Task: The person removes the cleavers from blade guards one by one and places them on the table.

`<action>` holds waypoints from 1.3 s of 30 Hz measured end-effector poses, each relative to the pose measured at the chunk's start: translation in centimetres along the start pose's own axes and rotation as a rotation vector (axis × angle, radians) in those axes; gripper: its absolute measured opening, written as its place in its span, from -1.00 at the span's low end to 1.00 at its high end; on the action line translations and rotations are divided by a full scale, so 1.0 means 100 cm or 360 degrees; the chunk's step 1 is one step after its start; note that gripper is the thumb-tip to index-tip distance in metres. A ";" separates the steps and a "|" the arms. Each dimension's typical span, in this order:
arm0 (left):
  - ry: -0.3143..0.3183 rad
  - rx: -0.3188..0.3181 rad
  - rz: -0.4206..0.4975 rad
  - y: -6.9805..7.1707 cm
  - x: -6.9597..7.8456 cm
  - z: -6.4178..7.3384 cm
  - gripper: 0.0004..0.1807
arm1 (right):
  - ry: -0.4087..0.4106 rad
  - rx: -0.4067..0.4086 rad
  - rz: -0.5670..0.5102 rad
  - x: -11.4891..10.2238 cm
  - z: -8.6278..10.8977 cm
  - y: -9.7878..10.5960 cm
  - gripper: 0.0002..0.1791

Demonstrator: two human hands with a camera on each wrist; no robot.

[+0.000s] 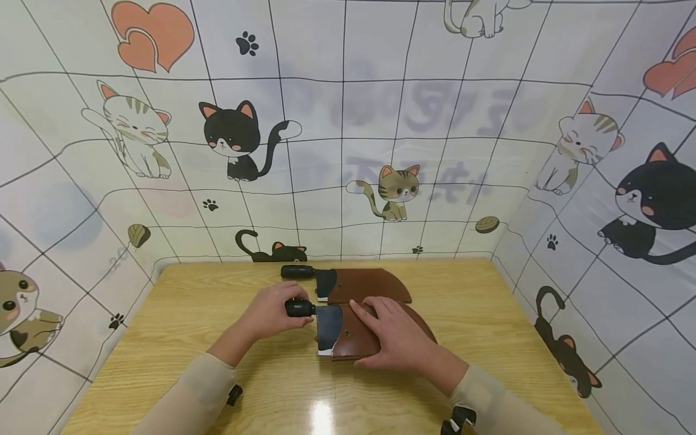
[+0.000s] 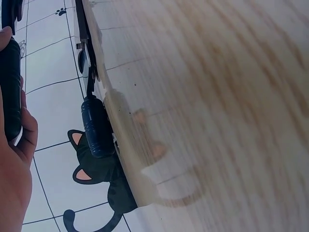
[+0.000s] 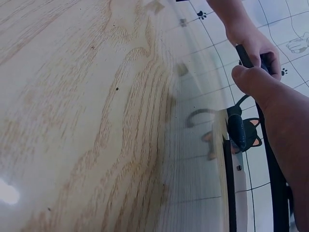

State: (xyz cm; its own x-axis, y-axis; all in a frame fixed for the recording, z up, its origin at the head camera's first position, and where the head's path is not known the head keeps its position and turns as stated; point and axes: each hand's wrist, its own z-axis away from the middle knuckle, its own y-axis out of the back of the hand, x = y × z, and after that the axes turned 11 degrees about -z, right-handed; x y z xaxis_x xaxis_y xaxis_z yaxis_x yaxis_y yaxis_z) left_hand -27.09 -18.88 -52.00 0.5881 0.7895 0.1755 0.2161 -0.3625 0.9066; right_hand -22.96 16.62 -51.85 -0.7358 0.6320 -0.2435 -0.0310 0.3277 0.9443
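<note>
Left grip (image 1: 270, 311): my fingers curl round the black handle (image 1: 300, 309), likely to stay clear of the bare blade strip (image 1: 328, 329).
Right grip (image 1: 401, 338): thumb and fingers clasp the brown sheath (image 1: 356, 345), seemingly so leather, not edge, meets my skin.
Near cleaver (image 1: 352, 323): between both grips, raised above the desk (image 1: 484, 308), probably for support at each end.
Far cleaver (image 1: 361, 285): sheathed, lying on the desk just beyond, handle also leftward.
</note>
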 end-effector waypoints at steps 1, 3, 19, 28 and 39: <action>0.0001 0.0001 0.0003 0.000 0.000 0.000 -0.61 | -0.0003 -0.0006 -0.0004 -0.001 0.000 0.000 0.37; 0.0002 0.0000 0.0012 0.001 0.001 0.000 -0.61 | -0.0008 -0.0018 0.0002 -0.002 0.001 0.002 0.37; 0.0055 -0.0013 0.0082 0.004 0.003 -0.001 -0.62 | 0.0010 0.0030 -0.0007 0.001 0.002 0.001 0.36; 0.0055 -0.0005 0.0080 0.001 -0.001 0.001 -0.62 | -0.0006 0.0028 -0.0026 0.002 0.003 0.002 0.36; 0.0058 0.0046 0.0132 0.009 -0.015 0.010 -0.61 | -0.0058 0.0015 -0.0134 0.020 0.013 0.008 0.37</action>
State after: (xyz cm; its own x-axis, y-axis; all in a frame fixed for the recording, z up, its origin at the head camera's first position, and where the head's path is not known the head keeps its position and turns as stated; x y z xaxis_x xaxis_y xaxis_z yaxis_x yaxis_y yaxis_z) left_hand -27.05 -20.88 -51.84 0.5763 0.7735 0.2638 0.1908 -0.4412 0.8769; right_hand -23.57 19.10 -51.86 -0.7056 0.6270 -0.3303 -0.0854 0.3874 0.9179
